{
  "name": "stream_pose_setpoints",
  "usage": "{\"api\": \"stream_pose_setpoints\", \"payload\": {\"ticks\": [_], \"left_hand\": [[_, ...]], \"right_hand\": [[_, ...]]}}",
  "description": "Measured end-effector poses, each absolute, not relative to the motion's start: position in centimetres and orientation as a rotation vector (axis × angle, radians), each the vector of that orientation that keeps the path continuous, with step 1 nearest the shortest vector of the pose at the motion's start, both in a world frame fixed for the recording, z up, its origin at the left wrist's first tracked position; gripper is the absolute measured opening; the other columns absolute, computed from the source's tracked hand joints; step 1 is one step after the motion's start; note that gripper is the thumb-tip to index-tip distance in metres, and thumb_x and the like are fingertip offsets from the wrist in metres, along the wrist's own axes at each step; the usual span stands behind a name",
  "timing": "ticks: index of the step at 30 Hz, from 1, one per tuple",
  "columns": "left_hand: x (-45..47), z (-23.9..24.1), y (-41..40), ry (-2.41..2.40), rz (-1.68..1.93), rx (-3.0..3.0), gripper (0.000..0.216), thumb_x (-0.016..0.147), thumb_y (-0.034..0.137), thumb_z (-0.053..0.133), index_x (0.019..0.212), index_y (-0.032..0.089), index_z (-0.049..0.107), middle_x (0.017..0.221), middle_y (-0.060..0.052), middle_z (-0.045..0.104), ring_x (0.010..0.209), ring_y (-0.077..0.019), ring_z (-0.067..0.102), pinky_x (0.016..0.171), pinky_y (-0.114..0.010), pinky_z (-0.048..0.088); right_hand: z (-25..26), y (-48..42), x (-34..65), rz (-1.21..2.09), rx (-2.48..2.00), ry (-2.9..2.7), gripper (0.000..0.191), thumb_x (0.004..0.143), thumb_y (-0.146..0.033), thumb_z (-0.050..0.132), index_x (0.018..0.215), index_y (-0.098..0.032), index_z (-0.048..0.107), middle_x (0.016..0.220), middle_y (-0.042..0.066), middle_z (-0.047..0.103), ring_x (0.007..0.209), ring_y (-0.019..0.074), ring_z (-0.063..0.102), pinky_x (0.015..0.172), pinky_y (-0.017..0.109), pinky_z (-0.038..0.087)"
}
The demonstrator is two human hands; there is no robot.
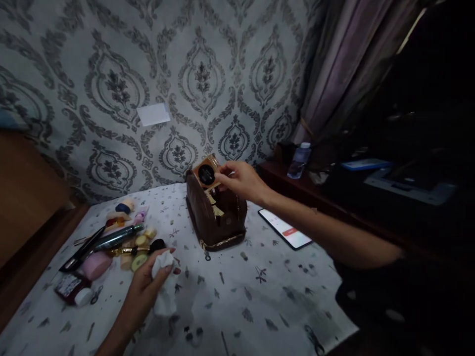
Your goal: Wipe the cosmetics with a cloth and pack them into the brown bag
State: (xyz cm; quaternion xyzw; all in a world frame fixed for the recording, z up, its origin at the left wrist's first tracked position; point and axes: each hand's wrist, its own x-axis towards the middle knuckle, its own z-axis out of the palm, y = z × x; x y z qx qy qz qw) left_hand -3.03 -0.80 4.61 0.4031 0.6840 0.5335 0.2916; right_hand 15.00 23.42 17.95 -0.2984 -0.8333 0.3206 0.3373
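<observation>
A brown cosmetic bag (217, 215) stands open on the patterned cloth (237, 296). My right hand (241, 180) holds a small tan box with a round black window (207, 172) over the bag's opening, fingers pinched on its edge. My left hand (148, 287) lies on the cloth near the front left, closed around a crumpled white tissue (164, 287). Just beyond that hand lies a heap of cosmetics (111, 242): tubes, pencils, small round jars and a pink pot.
A phone (285, 228) with a lit screen lies right of the bag. A water bottle (299, 160) stands on a dark side table at the right, with a printer (408, 183) behind it. Patterned wallpaper and a curtain close the back. A wooden edge runs along the left.
</observation>
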Motion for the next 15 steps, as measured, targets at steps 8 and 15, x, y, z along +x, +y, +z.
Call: {"api": "stream_pose_setpoints", "payload": {"ticks": [8, 15], "left_hand": [[-4.2, -1.1, -0.9, 1.814, 1.299, 1.202, 0.054, 0.079, 0.062, 0.063, 0.107, 0.016, 0.069, 0.081, -0.005, 0.073, 0.079, -0.0235, 0.066, 0.076, -0.031, 0.051], [-3.8, -0.5, -1.4, 1.843, 1.305, 1.214, 0.05, 0.08, 0.06, 0.062, 0.106, 0.019, 0.071, 0.084, -0.005, 0.074, 0.084, -0.025, 0.066, 0.083, -0.033, 0.05]], "right_hand": [[18.0, 27.7, 12.1, 0.053, -1.217, -2.716, 0.033, 0.083, -0.014, 0.062, 0.115, -0.009, 0.059, 0.11, 0.018, 0.072, 0.102, 0.0267, 0.068, 0.075, 0.026, 0.048], [14.7, 28.3, 10.1, 0.005, -1.23, -2.827, 0.048, 0.08, -0.013, 0.066, 0.126, -0.008, 0.054, 0.117, 0.021, 0.068, 0.109, 0.0284, 0.066, 0.084, 0.029, 0.05]]}}
